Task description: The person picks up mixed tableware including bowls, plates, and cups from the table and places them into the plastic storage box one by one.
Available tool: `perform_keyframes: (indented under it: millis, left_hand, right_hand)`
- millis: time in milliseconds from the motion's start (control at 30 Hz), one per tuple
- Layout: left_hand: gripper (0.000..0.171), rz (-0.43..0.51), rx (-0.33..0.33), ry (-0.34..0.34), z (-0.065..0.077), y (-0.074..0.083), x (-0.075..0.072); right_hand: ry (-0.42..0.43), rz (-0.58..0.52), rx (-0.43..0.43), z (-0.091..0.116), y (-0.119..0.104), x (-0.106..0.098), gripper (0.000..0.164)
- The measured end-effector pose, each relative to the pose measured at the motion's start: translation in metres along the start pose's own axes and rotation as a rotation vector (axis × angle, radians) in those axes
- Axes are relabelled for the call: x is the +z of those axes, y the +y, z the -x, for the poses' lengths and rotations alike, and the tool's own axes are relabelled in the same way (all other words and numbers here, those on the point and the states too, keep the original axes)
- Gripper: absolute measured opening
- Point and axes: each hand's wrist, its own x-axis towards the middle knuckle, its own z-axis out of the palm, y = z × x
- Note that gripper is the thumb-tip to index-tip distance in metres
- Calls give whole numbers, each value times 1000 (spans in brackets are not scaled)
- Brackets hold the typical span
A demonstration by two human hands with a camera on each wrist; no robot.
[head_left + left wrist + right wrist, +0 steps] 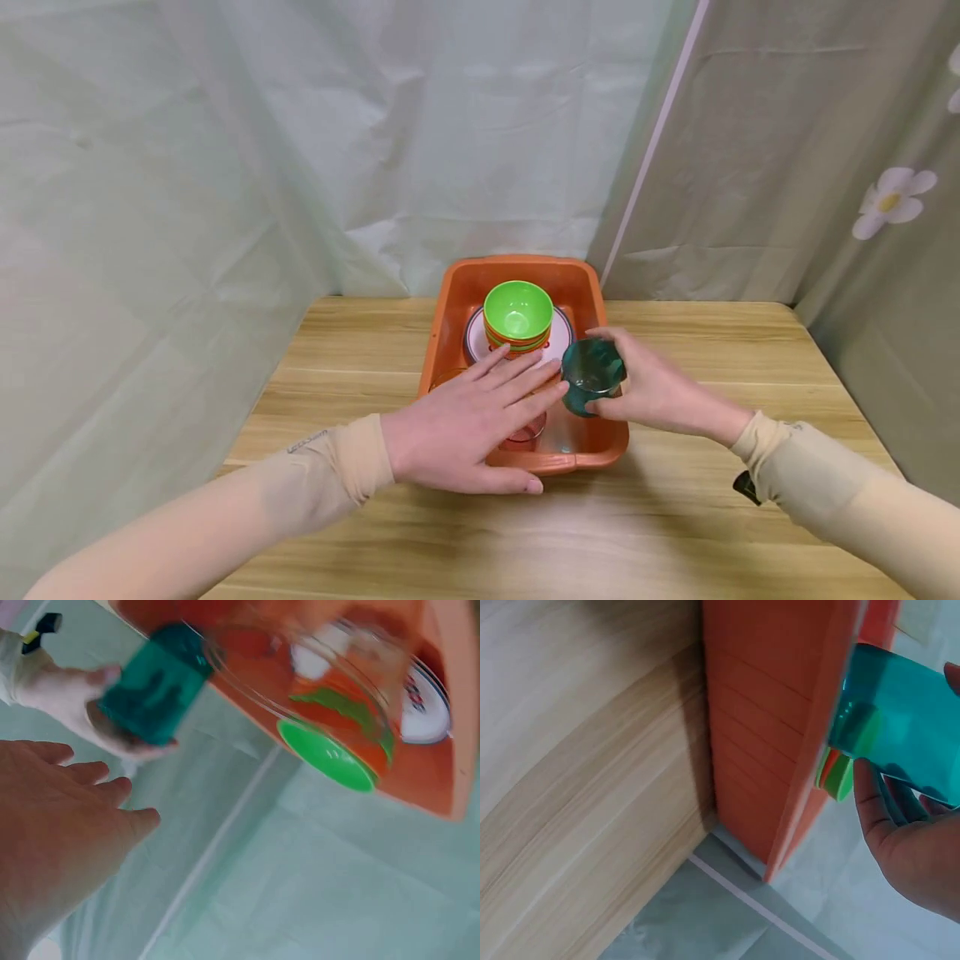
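My right hand [663, 387] grips a teal see-through cup [592, 375] over the right side of an orange plastic basin [525, 261]. In the right wrist view the fingers curl round the cup [907, 724], which is beside the basin's rim. My left hand [468, 429] is spread palm down above the basin's front left, holding nothing. Beyond its fingertips a stack of bowls [517, 310], bright green on top with orange below, sits on a white plate [561, 337] in the basin. Partly hidden under the left hand is a clear glass [528, 432].
The basin stands on a light wooden table [360, 350]. Pale curtains [450, 150] hang behind the table and at both sides. A black strap end [747, 487] hangs at the right sleeve.
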Motion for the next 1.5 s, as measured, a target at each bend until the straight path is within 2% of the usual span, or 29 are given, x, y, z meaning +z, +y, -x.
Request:
perform_keyframes:
  millis: [200,467,667,1000,1233,1500]
  left_hand:
    - [99,-8,-114,-14,12,-22,-2]
    - [99,56,-258,-35,29,-57,-7]
    - [95,80,-330,-40,37,-75,-5]
    - [91,119,-375,-53,41,-82,-2]
    - [89,121,-387,-61,42,-83,0]
    - [89,138,-400,-59,43,-85,1]
  right_hand:
    - [-28,126,-87,0,0,11,91]
    - [-125,256,-105,-6,-5,15,89]
    - [-235,352,-97,-13,-7,18,86]
    - [-373,450,-137,-28,-7,22,88]
    - [-423,544,-154,-33,-4,26,93]
    - [-475,556,-155,-34,-4,27,98]
